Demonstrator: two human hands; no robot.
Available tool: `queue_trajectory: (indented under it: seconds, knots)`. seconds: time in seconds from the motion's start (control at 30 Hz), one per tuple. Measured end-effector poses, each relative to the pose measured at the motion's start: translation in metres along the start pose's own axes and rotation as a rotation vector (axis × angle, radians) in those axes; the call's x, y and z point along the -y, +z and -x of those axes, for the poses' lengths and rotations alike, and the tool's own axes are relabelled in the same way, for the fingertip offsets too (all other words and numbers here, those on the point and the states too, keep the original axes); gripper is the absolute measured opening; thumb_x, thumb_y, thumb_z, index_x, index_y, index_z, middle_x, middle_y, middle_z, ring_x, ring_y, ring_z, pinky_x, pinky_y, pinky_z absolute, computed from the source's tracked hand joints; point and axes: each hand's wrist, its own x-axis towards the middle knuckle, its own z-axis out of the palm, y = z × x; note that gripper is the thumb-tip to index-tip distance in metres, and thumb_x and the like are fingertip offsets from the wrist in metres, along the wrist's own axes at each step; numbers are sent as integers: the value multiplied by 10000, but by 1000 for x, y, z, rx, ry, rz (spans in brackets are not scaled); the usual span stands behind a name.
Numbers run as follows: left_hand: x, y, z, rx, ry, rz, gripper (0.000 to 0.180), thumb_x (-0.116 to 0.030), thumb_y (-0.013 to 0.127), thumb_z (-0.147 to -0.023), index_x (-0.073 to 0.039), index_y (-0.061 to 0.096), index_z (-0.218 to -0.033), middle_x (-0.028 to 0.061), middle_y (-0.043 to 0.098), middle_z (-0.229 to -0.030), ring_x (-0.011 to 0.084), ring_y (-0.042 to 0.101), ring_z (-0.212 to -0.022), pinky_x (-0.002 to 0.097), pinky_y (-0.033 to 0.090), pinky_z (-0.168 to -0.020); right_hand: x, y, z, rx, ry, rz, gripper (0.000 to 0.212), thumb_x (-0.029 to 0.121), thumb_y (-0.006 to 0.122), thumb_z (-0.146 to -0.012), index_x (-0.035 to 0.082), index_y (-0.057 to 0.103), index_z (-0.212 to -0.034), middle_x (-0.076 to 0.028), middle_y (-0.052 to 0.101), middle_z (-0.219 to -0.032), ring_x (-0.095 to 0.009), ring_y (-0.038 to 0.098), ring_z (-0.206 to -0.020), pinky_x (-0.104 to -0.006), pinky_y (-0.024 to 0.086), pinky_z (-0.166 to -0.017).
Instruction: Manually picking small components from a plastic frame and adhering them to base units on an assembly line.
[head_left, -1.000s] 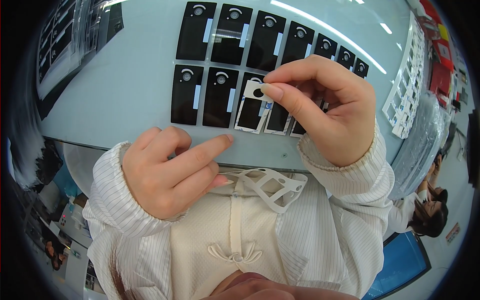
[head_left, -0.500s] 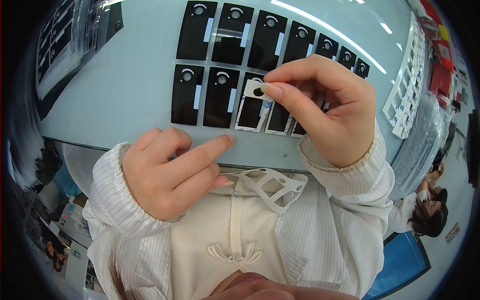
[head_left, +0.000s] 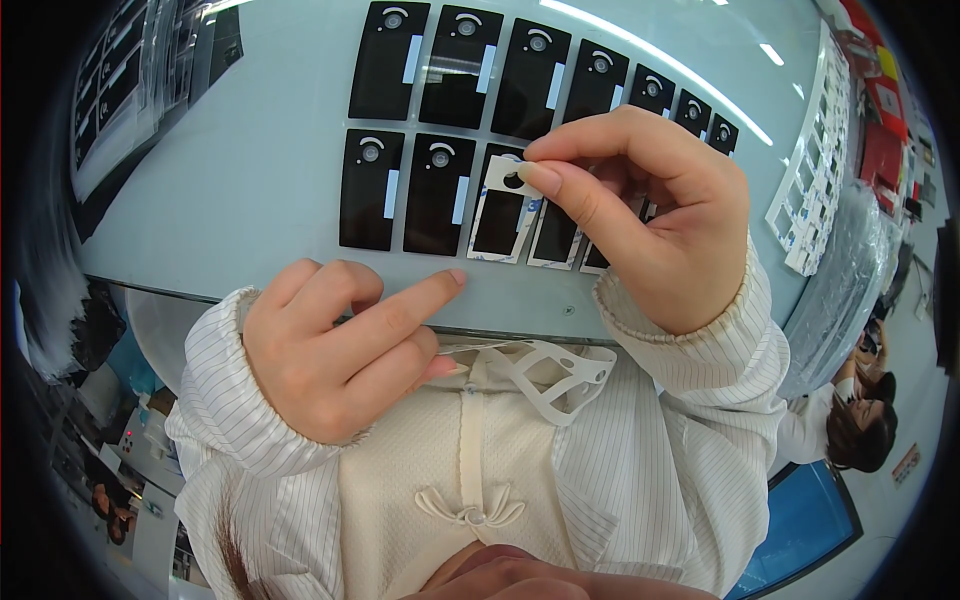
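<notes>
Between its thumb and index finger my right hand (head_left: pixel 665 225) pinches the upper end of a white adhesive frame (head_left: pixel 500 174) with a round hole. The frame's lower end lies along a black rectangular panel (head_left: pixel 496 236), which shows through its opening. A similar frame (head_left: pixel 552 265) lies on the panel to the right, partly behind my hand. My left hand (head_left: pixel 345 350) is below the row, its index finger pointing toward the frame's lower edge. Its thumb and curled fingers hold a white cut-out sheet (head_left: pixel 565 385) hanging over the table's front edge.
Two rows of black panels (head_left: pixel 387 70), each with a round lens-like mark and pale strip, lie on the glass-like table (head_left: pixel 230 200). Clear plastic-covered sheets (head_left: pixel 150 70) are at left. A white cut-out sheet (head_left: pixel 805 180) and clear plastic wrap (head_left: pixel 840 285) are at right.
The view has shifted very slightly. Both hands keep nearly the same pose and hold, the right one still on the white frame's upper end.
</notes>
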Motion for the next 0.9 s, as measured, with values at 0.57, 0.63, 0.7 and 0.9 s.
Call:
queue_trajectory:
  seconds: [0.57,0.63,0.7,0.9]
  knots:
    - [1,8,-4,25,57,-35,298,-253,683,-860,-77,516,-686,99,700,-1250,198,546,-761,284,396,-615,1,4,0,-69,-48,73,91,2,747,-875,1,732,-965,16,678,-815,9,524,-628,-142,353,-523]
    - [-1,9,-3,32,53,-46,288,-252,672,-863,-76,519,-693,99,688,-1277,202,548,-790,284,403,-642,2,5,0,-74,-66,83,96,0,750,-870,-2,734,-964,9,683,-826,5,528,-626,-142,355,-522]
    - [-1,10,-2,20,56,-70,273,-243,669,-850,-76,517,-697,100,681,-1289,204,547,-812,287,408,-668,2,6,0,-79,-80,87,98,-1,752,-865,0,735,-962,7,686,-830,4,525,-620,-144,353,-520]
    - [-1,13,-3,19,59,-58,260,-246,683,-820,-68,529,-708,105,683,-1281,210,549,-816,290,408,-668,2,7,2,-111,-119,142,119,-15,760,-842,18,746,-955,0,690,-825,-1,481,-560,-161,322,-482]
